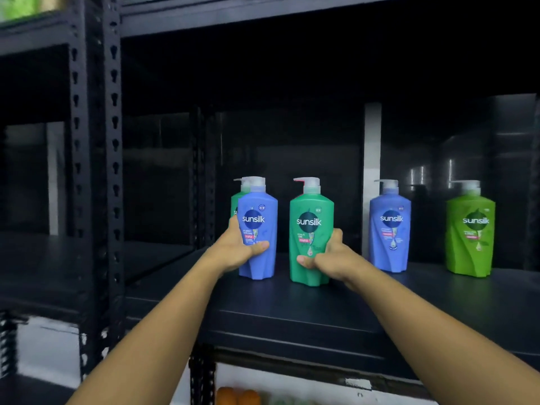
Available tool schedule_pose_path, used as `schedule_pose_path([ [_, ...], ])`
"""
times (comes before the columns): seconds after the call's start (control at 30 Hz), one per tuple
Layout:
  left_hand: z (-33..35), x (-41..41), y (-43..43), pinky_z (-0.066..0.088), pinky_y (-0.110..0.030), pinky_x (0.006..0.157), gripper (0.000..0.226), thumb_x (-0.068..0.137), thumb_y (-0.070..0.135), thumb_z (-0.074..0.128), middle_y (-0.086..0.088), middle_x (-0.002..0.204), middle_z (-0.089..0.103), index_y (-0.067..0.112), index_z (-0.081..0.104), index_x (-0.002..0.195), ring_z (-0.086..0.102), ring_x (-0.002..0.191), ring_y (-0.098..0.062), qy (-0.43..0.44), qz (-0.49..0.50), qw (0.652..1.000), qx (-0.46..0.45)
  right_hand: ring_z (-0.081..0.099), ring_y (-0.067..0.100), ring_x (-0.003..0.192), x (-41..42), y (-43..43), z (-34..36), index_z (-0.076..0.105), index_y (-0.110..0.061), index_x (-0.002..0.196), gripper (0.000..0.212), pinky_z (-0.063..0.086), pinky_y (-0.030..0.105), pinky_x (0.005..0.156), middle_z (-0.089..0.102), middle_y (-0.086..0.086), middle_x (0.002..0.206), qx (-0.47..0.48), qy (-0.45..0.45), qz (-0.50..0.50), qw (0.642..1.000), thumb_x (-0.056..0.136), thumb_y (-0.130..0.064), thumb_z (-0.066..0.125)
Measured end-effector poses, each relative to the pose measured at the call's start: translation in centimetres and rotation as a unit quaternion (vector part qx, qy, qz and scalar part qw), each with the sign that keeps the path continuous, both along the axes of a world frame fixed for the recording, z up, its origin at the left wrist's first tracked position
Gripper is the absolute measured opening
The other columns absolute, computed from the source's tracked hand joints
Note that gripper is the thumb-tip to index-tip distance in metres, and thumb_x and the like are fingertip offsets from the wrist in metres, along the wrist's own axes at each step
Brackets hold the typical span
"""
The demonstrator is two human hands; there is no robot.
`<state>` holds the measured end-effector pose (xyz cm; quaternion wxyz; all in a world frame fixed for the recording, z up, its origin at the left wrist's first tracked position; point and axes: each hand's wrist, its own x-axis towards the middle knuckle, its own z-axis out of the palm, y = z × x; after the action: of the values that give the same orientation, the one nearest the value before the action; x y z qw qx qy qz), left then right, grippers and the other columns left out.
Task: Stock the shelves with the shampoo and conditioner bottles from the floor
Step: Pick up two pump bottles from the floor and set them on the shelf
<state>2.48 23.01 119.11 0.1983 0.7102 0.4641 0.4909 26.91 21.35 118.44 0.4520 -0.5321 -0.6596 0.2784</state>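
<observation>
Two bare forearms reach forward from the bottom edge toward a black metal shelf [292, 311]. The left grip [233, 249] is wrapped round a blue shampoo bottle [258, 226], thumb across the front below the label and fingers round its left side. Right behind that bottle, partly hidden, stands a green bottle [235, 203] with only its shoulder and pump showing. The right grip [327, 255] clasps a teal shampoo bottle [309, 223] from its right side, thumb pressed on the lower front. Both held bottles are upright with labels facing out, their bases down at the shelf board; whether they rest on it fully I cannot tell. They stand near each other with a gap between.

Farther right on the same shelf, untouched, a second blue bottle [390, 229] stands upright, and well beyond it a lime-green bottle [470, 235], also upright. All have white pump tops.

At the left a black slotted post [112, 141] carries the shelving. Below the shelf, at the bottom edge, some blurred orange things [238, 397] show.
</observation>
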Motion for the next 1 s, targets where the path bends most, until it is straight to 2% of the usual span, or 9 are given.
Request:
schedule_pose_path([
  [0.07, -0.2, -0.7, 1.3, 0.051, -0.038, 0.104, 0.082, 0.079, 0.034, 0.085, 0.009, 0.129, 0.061, 0.024, 0.034, 0.142, 0.063, 0.116, -0.011, -0.007, 0.021, 1.0, 0.0, 0.064, 0.016, 0.104, -0.3, 1.2, 0.1, 0.029, -0.02, 0.122, 0.071, 0.054, 0.039, 0.097, 0.063, -0.003, 0.116, -0.009, -0.004, -0.008, 1.0, 0.079, -0.023, 0.085],
  [0.27, -1.4, -1.0, 3.3, 0.047, -0.021, 0.084, 0.061, 0.088, 0.023, 0.079, 0.009, 0.124, 0.06, 0.028, 0.037, 0.132, 0.062, 0.106, -0.003, -0.028, 0.06, 0.997, 0.041, 0.063, 0.019, 0.107, -0.4, 3.0, -0.3, 0.031, -0.017, 0.123, 0.068, 0.053, 0.039, 0.097, 0.063, -0.001, 0.118, -0.008, 0.006, -0.024, 1.0, 0.082, -0.025, 0.084],
  [0.33, -1.7, -1.1, 3.7, 0.047, -0.025, 0.087, 0.061, 0.089, 0.021, 0.078, 0.006, 0.125, 0.058, 0.024, 0.038, 0.135, 0.062, 0.108, -0.01, -0.031, 0.079, 0.995, 0.058, 0.063, 0.019, 0.106, -0.3, 3.1, -0.8, 0.033, -0.017, 0.123, 0.065, 0.052, 0.036, 0.093, 0.063, -0.001, 0.118, 0.001, 0.002, -0.031, 1.0, 0.083, -0.027, 0.083],
  [0.47, -1.9, -1.5, 3.8, 0.048, -0.034, 0.096, 0.057, 0.091, 0.02, 0.074, 0.001, 0.128, 0.056, 0.019, 0.039, 0.136, 0.06, 0.114, -0.019, -0.016, 0.101, 0.992, 0.073, 0.063, 0.02, 0.109, -0.1, 3.3, -1.3, 0.039, -0.02, 0.126, 0.067, 0.05, 0.039, 0.1, 0.064, -0.001, 0.121, 0.03, -0.023, -0.062, 0.997, 0.079, -0.035, 0.085],
  [0.57, -2.2, -2.0, 3.9, 0.049, -0.041, 0.101, 0.055, 0.092, 0.02, 0.073, -0.003, 0.131, 0.055, 0.017, 0.039, 0.135, 0.059, 0.116, -0.022, 0.004, 0.109, 0.992, 0.064, 0.061, 0.022, 0.114, 0.1, 3.1, -1.3, 0.041, -0.018, 0.134, 0.072, 0.047, 0.035, 0.098, 0.063, 0.0, 0.127, 0.05, -0.053, -0.085, 0.994, 0.079, -0.036, 0.085],
  [0.7, -2.4, -2.3, 4.1, 0.047, -0.035, 0.097, 0.057, 0.095, 0.019, 0.07, -0.003, 0.132, 0.057, 0.015, 0.036, 0.14, 0.059, 0.115, -0.021, 0.024, 0.105, 0.993, 0.038, 0.06, 0.025, 0.118, 0.0, 2.7, -1.3, 0.039, -0.015, 0.137, 0.074, 0.044, 0.031, 0.093, 0.062, 0.004, 0.132, 0.067, -0.072, -0.097, 0.99, 0.081, -0.032, 0.084],
  [0.8, -2.5, -2.4, 4.3, 0.048, -0.036, 0.098, 0.059, 0.095, 0.019, 0.07, -0.004, 0.131, 0.057, 0.017, 0.034, 0.141, 0.06, 0.114, -0.023, 0.032, 0.113, 0.993, 0.027, 0.059, 0.027, 0.119, -0.1, 2.4, -1.2, 0.038, -0.014, 0.136, 0.072, 0.042, 0.029, 0.09, 0.061, 0.006, 0.132, 0.071, -0.08, -0.104, 0.989, 0.082, -0.03, 0.083],
  [0.87, -2.6, -2.4, 4.6, 0.05, -0.041, 0.099, 0.06, 0.094, 0.022, 0.07, -0.007, 0.13, 0.057, 0.019, 0.033, 0.141, 0.06, 0.113, -0.024, 0.034, 0.125, 0.991, 0.021, 0.06, 0.028, 0.118, -0.1, 2.4, -1.3, 0.039, -0.014, 0.134, 0.072, 0.046, 0.033, 0.095, 0.062, 0.006, 0.131, 0.075, -0.085, -0.114, 0.987, 0.081, -0.032, 0.084],
  [1.0, -2.8, -2.2, 4.9, 0.049, -0.038, 0.092, 0.057, 0.096, 0.023, 0.069, -0.007, 0.126, 0.059, 0.018, 0.033, 0.141, 0.061, 0.11, -0.026, 0.041, 0.146, 0.988, 0.011, 0.061, 0.029, 0.115, -0.1, 2.6, -1.4, 0.041, -0.014, 0.128, 0.07, 0.049, 0.041, 0.098, 0.063, 0.006, 0.127, 0.073, -0.092, -0.128, 0.985, 0.078, -0.036, 0.086],
])
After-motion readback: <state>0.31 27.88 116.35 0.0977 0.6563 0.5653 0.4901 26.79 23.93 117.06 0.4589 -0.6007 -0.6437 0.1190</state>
